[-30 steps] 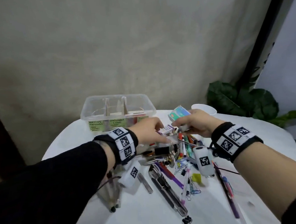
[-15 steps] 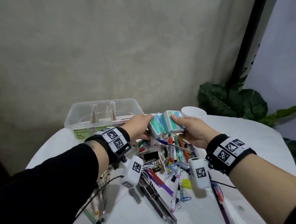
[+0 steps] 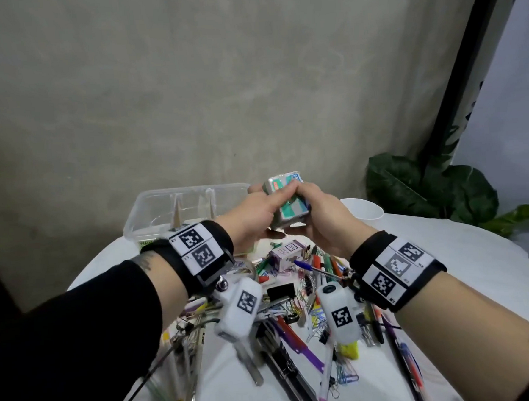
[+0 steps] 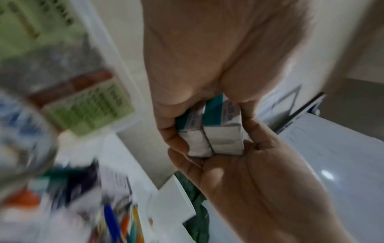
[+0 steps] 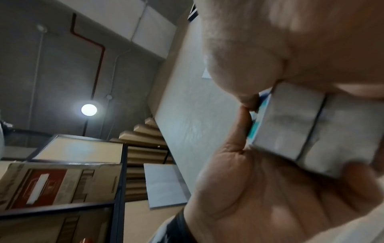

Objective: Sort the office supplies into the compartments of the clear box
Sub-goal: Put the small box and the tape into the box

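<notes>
Two small teal-and-white boxes (image 3: 289,205) are pressed side by side and held in the air between both hands. My left hand (image 3: 259,216) grips them from the left with its thumb on top. My right hand (image 3: 315,211) wraps them from the right, fingers curled over the top. In the left wrist view the boxes (image 4: 216,138) show their white ends, and likewise in the right wrist view (image 5: 299,136). The clear box (image 3: 148,218) with upright dividers and green labels stands just behind and left of the hands.
A pile of pens, paper clips and binder clips (image 3: 281,290) covers the white table (image 3: 464,250) below my wrists, with a small purple ink box (image 3: 286,254) in it. A white cup (image 3: 363,209) and a leafy plant (image 3: 426,190) stand to the right.
Both hands lifted off the pile, each with a teal box, brought the two boxes together and raised them toward the clear box's right end.
</notes>
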A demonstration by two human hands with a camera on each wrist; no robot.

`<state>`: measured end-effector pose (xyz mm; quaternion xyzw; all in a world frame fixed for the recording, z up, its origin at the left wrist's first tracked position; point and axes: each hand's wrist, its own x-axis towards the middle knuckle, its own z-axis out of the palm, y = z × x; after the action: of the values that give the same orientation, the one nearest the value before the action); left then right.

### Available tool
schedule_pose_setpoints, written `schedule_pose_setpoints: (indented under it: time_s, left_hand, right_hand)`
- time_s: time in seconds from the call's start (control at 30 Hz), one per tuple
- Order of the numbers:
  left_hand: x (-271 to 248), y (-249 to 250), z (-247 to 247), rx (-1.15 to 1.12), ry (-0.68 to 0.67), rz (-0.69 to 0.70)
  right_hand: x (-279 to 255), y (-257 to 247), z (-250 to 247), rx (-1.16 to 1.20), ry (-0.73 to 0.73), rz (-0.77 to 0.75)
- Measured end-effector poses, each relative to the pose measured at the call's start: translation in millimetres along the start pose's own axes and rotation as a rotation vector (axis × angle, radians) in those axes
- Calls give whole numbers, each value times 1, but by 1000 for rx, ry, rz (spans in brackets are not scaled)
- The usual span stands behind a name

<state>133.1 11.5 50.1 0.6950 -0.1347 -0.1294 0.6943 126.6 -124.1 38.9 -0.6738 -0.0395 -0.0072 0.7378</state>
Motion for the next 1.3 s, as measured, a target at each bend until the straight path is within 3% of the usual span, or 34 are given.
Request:
schedule_pose_setpoints:
  time_s: [0.07,0.17,0.27,0.33,0.4,0.5,0.6,0.73,0.93,1.3]
  left_hand:
    - [9,10,-16,93,58,29]
    - [22,25,-38,8,11,41]
    - [33,47,-56,195,-14,74]
    - [44,58,-72,406,45,91]
    - [54,66,-89,783,50,80]
    - [68,61,-106,1286,-38,-98]
    - [86,42,-105,1506,-96,-206]
    - [102,32,-92,1640,-154,-211]
    - [109,20,-78,1751,-392,-419]
    - [98,17,-76,2046,-558,-438]
  right_hand:
    - [8,-10,5,7,-38,-18]
    - [28,-24,19,99,45,-75]
    - [52,-27,37,30,116,-98]
    - [62,-21,43,-185,96,-118]
    - [61,-15,42,-494,-12,-162]
    - [53,-2,31,-957,-209,-152]
    - [48,9,25,-1164,-304,-182]
    - [53,16,24,-1162,-315,-269]
    - [55,23,21,-1096,-312,-266]
    - [50,26,21,-1055,-340,-272]
